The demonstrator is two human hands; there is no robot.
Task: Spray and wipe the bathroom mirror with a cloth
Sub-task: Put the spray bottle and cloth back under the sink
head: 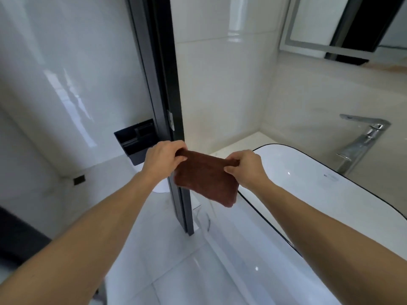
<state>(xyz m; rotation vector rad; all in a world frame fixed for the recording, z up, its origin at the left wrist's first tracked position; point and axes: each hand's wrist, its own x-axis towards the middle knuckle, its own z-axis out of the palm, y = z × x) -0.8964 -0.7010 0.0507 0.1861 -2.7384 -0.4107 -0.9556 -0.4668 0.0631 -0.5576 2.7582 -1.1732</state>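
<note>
A folded brown cloth [206,180] hangs in the air between both hands, in front of the black door frame. My left hand [161,160] pinches its upper left corner. My right hand [246,167] pinches its upper right corner. The cloth's lower edge droops toward the left end of the sink. The bathroom mirror [343,25] is at the top right, above the counter, and only its lower left part shows. No spray bottle is in view.
A white sink with a black rim [330,194] fills the right. A chrome faucet [363,139] stands behind it. A black door frame [169,106] runs down the middle. A black wall holder [136,139] sits left of it, on glossy white tiles.
</note>
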